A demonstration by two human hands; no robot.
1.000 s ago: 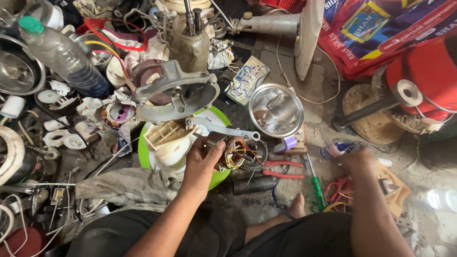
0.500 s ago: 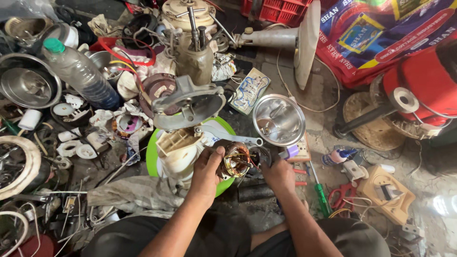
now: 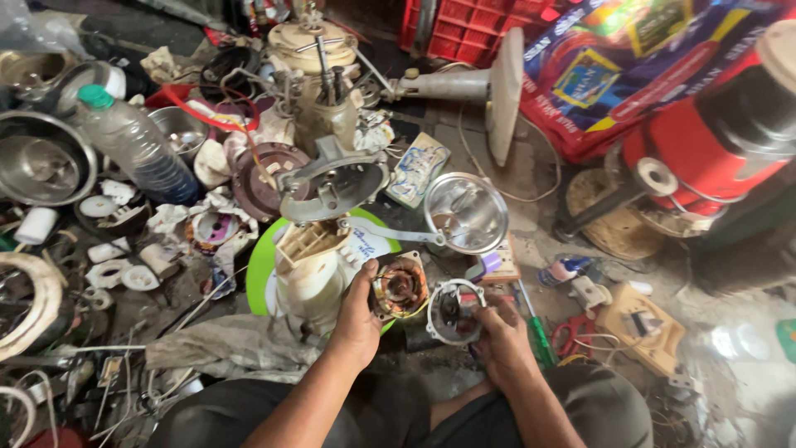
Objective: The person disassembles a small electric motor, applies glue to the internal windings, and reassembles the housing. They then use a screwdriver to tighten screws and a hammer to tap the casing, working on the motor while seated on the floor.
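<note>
My left hand (image 3: 358,319) grips a small motor with copper windings (image 3: 400,288), holding it upright over the edge of a green plate (image 3: 259,265). My right hand (image 3: 496,336) holds a round metal motor cover with a ring rim (image 3: 454,310) just right of the motor, almost touching it. A cream plastic fan housing (image 3: 308,270) lies directly left of my left hand on the plate.
A shiny metal bowl-shaped part (image 3: 466,212) and a grey metal bracket (image 3: 334,184) lie ahead. A plastic bottle (image 3: 133,143), steel bowls (image 3: 37,166), a green screwdriver (image 3: 537,332), red pliers (image 3: 572,332), a red appliance (image 3: 713,137) and a white fan base (image 3: 502,91) crowd the floor.
My right hand came in from the far right, took up the round metal cover and now holds it beside the motor. The view has shifted closer and slightly left.
</note>
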